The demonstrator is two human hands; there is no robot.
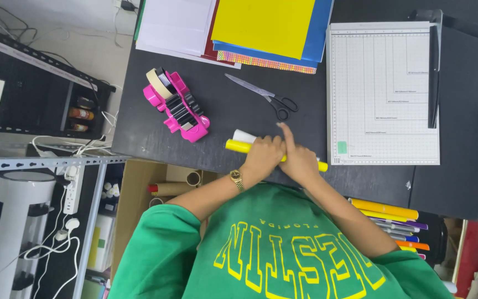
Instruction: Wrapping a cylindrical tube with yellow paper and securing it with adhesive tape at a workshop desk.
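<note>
A rolled yellow paper tube lies along the near edge of the black table, and both my hands wrap over its middle. My left hand, with a gold wristwatch on its wrist, grips the left part. My right hand presses on the right part, its index finger stretched out toward the scissors. The tube's yellow end sticks out past my right hand. A white rolled edge shows just behind the tube by my left hand.
A pink tape dispenser with several tape rolls sits left of the hands. A white gridded paper trimmer lies on the right, a stack of coloured sheets at the far edge. Markers stand at lower right, cardboard tubes below the table.
</note>
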